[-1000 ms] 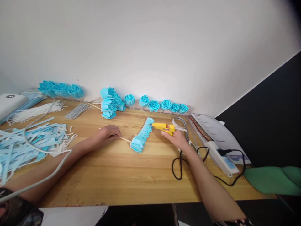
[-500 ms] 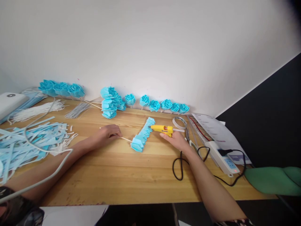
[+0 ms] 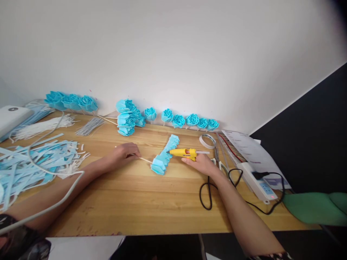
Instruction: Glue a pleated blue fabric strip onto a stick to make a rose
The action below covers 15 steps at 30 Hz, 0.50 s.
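Note:
My left hand [image 3: 127, 151] is closed around a thin pale stick [image 3: 145, 159]. At the stick's right end is a blue petal piece [image 3: 158, 165], and a pleated blue strip [image 3: 171, 142] runs from it up and to the right along the table. In my right hand [image 3: 202, 163] is a yellow hot glue gun [image 3: 184, 153], with a clear glue stick [image 3: 203, 152] poking out of its back. The gun's nozzle points left, at the middle of the strip; whether it touches the strip I cannot tell.
Finished blue flowers [image 3: 127, 117] line the wall. Cut blue strips [image 3: 40, 155], white cords [image 3: 43, 126] and grey wires [image 3: 90, 126] lie left. A tape roll [image 3: 207, 141], scissors [image 3: 221, 164], black cord [image 3: 204, 207], power strip [image 3: 260, 184] and papers [image 3: 249, 155] are right.
My right hand has brought the glue gun slightly left and down, so its nozzle has shifted from the strip's upper part to its middle. My left hand stays still on the stick.

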Tool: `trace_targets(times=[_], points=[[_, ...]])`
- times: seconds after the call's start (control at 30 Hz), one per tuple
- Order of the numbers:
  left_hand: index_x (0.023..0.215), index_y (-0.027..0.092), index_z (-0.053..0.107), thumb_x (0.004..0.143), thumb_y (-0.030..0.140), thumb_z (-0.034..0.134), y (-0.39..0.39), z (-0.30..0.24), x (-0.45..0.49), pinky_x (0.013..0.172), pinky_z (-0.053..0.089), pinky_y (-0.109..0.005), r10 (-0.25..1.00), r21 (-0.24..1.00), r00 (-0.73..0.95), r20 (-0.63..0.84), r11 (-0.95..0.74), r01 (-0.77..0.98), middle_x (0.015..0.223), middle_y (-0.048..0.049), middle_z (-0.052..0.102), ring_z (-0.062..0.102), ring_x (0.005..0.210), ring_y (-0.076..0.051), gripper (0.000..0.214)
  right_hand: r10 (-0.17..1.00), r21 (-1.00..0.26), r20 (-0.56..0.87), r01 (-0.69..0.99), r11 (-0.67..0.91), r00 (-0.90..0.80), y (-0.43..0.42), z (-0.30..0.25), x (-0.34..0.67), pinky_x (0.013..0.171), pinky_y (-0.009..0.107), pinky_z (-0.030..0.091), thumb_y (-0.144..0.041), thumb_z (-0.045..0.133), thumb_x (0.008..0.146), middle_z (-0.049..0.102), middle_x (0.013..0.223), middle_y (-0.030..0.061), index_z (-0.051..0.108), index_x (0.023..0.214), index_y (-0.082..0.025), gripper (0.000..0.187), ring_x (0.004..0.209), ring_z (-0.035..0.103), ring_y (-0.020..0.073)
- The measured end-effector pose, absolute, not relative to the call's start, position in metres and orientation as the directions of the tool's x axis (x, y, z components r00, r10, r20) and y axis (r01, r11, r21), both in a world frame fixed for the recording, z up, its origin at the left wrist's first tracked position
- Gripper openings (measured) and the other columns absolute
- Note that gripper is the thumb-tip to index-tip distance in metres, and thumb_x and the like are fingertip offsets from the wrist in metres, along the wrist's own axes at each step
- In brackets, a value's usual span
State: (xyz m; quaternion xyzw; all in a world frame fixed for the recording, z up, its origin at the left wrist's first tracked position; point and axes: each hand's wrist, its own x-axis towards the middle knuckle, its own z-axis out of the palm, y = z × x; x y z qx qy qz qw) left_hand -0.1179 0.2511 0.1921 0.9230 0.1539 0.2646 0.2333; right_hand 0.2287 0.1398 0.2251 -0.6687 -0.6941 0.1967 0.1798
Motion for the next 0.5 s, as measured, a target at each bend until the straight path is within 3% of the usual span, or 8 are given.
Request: trace_targets(times=[0.27, 0.5], points=[[0.082, 0.015, 0.063, 0.098, 0.024, 0.048, 0.249, 0.197, -0.118, 0.071, 0.044, -0.026, 0.422, 0.534, 0.813, 0.401, -0.829, 0.167, 0.079, -0.0057, 0.065, 0.060, 0.077, -0.016, 0.023, 1.000, -0.605, 0.000, 0.796, 0.017, -0.021, 0.140, 0.221, 0.239, 0.059, 0.029, 0.048, -0.056, 0.059, 0.081, 0.071, 0.072, 0.0021, 0.074, 0.087, -0.018, 0.041, 0.067, 0.064, 0.0215], [0.082, 0.015, 0.062, 0.097, 0.021, 0.048, 0.248, 0.199, -0.120, 0.070, 0.043, -0.025, 0.417, 0.521, 0.819, 0.395, -0.835, 0.174, 0.079, -0.0050, 0.065, 0.059, 0.077, -0.015, 0.021, 0.991, -0.627, -0.082, 0.778, 0.032, -0.107, 0.136, 0.229, 0.226, 0.065, 0.030, 0.050, -0.053, 0.061, 0.081, 0.074, 0.082, 0.0036, 0.075, 0.099, -0.019, 0.040, 0.075, 0.067, 0.0234]])
